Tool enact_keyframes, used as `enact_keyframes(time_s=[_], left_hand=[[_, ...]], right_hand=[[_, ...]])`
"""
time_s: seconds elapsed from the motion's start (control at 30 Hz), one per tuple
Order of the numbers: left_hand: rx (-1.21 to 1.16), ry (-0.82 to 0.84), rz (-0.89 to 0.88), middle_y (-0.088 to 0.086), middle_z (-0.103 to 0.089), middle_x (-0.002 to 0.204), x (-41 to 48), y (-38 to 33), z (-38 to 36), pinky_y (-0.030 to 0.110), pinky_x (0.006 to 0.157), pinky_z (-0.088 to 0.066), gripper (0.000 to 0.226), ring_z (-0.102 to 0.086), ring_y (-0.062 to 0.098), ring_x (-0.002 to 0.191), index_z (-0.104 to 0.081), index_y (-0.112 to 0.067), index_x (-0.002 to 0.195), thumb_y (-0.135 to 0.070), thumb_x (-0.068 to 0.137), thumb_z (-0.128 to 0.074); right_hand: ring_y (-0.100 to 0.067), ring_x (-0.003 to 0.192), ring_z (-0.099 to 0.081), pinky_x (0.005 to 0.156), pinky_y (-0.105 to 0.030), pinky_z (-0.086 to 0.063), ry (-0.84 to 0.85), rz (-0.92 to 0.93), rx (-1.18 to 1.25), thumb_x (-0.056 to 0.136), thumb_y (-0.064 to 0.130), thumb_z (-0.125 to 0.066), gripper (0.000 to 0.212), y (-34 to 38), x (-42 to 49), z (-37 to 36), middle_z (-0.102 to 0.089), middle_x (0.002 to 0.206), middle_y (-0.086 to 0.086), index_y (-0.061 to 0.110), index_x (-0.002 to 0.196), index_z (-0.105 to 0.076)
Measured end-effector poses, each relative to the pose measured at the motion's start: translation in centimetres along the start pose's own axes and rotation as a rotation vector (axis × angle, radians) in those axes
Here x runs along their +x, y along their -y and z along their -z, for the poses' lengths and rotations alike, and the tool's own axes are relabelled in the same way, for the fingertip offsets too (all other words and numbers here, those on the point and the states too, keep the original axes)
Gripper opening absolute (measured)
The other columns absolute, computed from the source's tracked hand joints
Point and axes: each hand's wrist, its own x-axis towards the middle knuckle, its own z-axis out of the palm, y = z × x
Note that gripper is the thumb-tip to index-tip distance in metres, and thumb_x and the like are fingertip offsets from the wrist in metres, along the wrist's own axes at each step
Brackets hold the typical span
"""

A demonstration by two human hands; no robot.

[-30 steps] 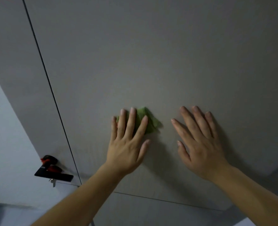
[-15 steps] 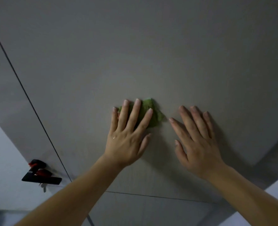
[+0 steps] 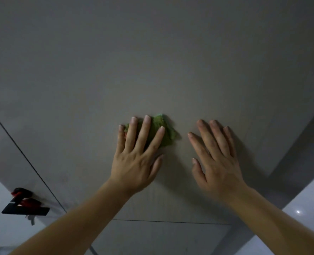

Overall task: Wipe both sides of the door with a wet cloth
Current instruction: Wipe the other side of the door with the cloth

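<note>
Handle hardware (image 3: 24, 206) sits at the far left of the view: a black plate with red pieces on it, and a small metal item hanging beneath, too dim to identify. A thin dark seam (image 3: 23, 154) runs diagonally up and left from just beside it. Door (image 3: 152, 61), grey-brown and matt, fills most of the frame.

Left forearm (image 3: 82, 221) rises from the lower left, wrist straight. Left hand (image 3: 139, 161) lies flat against the door, back toward the camera, fingers straight and slightly spread, thumb out to the right. It clasps nothing; the straight fingers press the green cloth (image 3: 166, 133) onto the panel. The cloth is bunched, lying under the middle and index fingers and showing beyond the fingertips and to their right.

Right hand (image 3: 218, 161) is set just beside the cloth and apart from it, palm flat on the bare door, fingers straight and angled up and left, thumb toward the left hand. It holds nothing. Right forearm (image 3: 274, 223) enters from the lower right corner.

Pale glossy surface (image 3: 307, 214) shows at the lower right past the door's edge, with one bright glint.
</note>
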Motion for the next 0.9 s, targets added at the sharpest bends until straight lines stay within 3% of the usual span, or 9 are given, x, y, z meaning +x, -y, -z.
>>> enact_keyframes(time_s=[0.1,0.2,0.33,0.47,0.6,0.8,0.9], left_hand=[[0.012,0.109,-0.069,0.008,0.0,0.172,-2.9,-2.5,-1.0,0.053,0.128,0.002,0.072,0.004,0.035,0.159,-0.015,-0.025,0.164,-0.052,0.102,-0.039],[0.034,0.112,-0.087,0.007,-0.013,0.168,-3.2,-3.6,-1.1,0.052,0.128,-0.001,0.065,-0.001,0.033,0.159,-0.029,-0.026,0.158,-0.048,0.099,-0.046],[0.018,0.046,-0.084,0.008,0.003,0.173,1.7,-4.3,-0.4,0.053,0.127,0.005,0.067,0.004,0.035,0.159,-0.015,-0.026,0.164,-0.052,0.105,-0.031],[-0.007,0.048,-0.081,0.01,0.004,0.173,2.3,-6.3,-1.2,0.055,0.126,0.007,0.072,0.004,0.038,0.158,-0.013,-0.023,0.165,-0.05,0.103,-0.037],[0.026,0.116,-0.165,0.003,-0.001,0.172,-0.9,-8.1,-2.3,0.052,0.128,0.003,0.076,0.007,0.03,0.159,-0.02,-0.027,0.162,-0.047,0.098,-0.054],[-0.015,0.013,-0.157,0.008,-0.002,0.173,5.0,-9.4,-1.9,0.053,0.127,0.005,0.072,0.001,0.034,0.159,-0.018,-0.024,0.164,-0.05,0.102,-0.041],[-0.033,0.044,-0.165,0.008,0.001,0.173,4.0,-11.1,-2.4,0.053,0.127,0.005,0.073,0.002,0.034,0.159,-0.017,-0.023,0.164,-0.049,0.101,-0.043]], right_hand=[[-0.037,0.156,-0.018,0.125,-0.058,-0.014,0.011,-0.007,-0.008,0.096,0.023,-0.048,0.061,-0.6,-1.1,0.3,-0.022,0.168,-0.015,0.008,0.154,-0.04],[-0.037,0.156,-0.018,0.125,-0.058,-0.014,0.019,-0.005,-0.025,0.096,0.023,-0.048,0.06,-1.8,-1.7,1.1,-0.022,0.167,-0.014,0.008,0.153,-0.041],[-0.035,0.157,-0.014,0.126,-0.057,-0.012,0.007,-0.029,-0.025,0.096,0.024,-0.048,0.064,-3.5,-1.9,1.7,-0.017,0.17,-0.013,0.011,0.157,-0.033],[-0.037,0.157,-0.013,0.126,-0.058,-0.012,0.003,-0.067,-0.022,0.097,0.026,-0.047,0.067,-4.4,-3.2,1.8,-0.015,0.17,-0.012,0.013,0.16,-0.028],[-0.036,0.157,-0.016,0.125,-0.058,-0.015,0.026,-0.039,-0.022,0.097,0.024,-0.049,0.065,-5.4,-5.0,1.9,-0.017,0.17,-0.012,0.011,0.158,-0.032],[-0.035,0.157,-0.015,0.126,-0.055,-0.015,-0.007,-0.062,0.0,0.099,0.024,-0.046,0.064,-7.4,-5.2,2.7,-0.015,0.171,-0.011,0.009,0.159,-0.029],[-0.037,0.157,-0.015,0.126,-0.055,-0.016,-0.01,-0.109,0.018,0.097,0.021,-0.048,0.067,-7.7,-6.2,3.0,-0.015,0.17,-0.012,0.007,0.159,-0.026]])
